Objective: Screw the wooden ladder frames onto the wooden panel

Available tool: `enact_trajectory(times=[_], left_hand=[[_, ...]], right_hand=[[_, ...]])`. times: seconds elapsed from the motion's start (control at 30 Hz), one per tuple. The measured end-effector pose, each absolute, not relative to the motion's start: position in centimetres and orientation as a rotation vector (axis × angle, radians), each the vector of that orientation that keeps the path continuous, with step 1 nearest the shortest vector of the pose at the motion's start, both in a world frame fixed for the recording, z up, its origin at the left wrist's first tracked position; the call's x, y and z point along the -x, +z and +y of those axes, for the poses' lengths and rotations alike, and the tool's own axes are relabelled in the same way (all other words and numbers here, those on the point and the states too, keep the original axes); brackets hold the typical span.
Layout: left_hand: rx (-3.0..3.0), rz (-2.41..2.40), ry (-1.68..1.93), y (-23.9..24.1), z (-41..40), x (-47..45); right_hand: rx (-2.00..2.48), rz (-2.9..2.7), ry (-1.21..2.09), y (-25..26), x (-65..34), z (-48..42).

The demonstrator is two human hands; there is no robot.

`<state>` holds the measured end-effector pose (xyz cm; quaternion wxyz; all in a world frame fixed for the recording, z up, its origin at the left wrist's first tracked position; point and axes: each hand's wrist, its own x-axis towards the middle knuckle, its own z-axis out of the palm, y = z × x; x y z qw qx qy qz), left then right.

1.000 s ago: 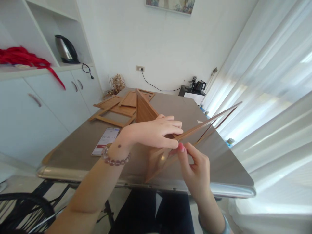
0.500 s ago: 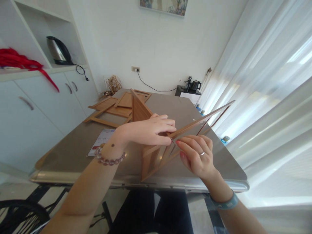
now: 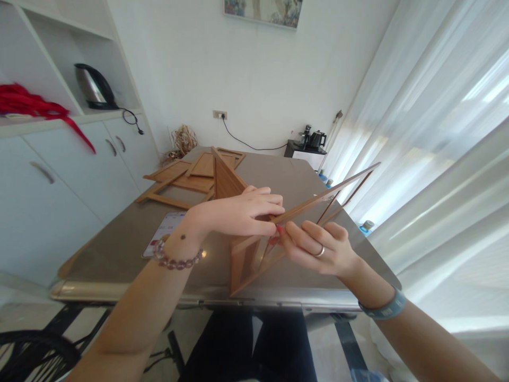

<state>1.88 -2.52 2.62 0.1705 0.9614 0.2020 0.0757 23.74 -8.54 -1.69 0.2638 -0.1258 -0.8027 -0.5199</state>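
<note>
A partly joined wooden frame [image 3: 310, 202] stands on edge on the table, its bars meeting at an angle in front of me. Its upright slatted panel [image 3: 227, 176] rises behind my left hand [image 3: 252, 212], which is wrapped over the corner where the bars meet. My right hand [image 3: 318, 246] is closed at the same corner, thumb and forefinger pinched close to the left fingertips. Whatever lies in that pinch is hidden by the fingers. Below the hands, a lower wooden side [image 3: 242, 265] reaches toward the table's front edge.
More wooden frames and panels [image 3: 194, 182] lie at the back left of the table [image 3: 274, 164]. A phone [image 3: 161, 233] rests beside my left wrist. White cabinets [image 3: 67, 175] stand on the left, curtains [image 3: 433, 159] on the right.
My right hand has moved slightly left, its pinch now right at the corner. The thin metal piece that showed at its fingertips is covered. My left hand keeps its hold.
</note>
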Motion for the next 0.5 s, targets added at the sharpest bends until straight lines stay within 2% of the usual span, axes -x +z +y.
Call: enact_trajectory(times=[0.37,0.5], left_hand=[[-2.735,0.559,0.223,2.5,-2.6,-1.9],[-2.741,0.549,0.215,2.4,-2.5,-1.8]], right_hand=[[0.601,-2.04,-1.152,-2.8,-22.1,-8.8],[0.654,-2.08,-1.203,-2.6,-21.9,-9.4]])
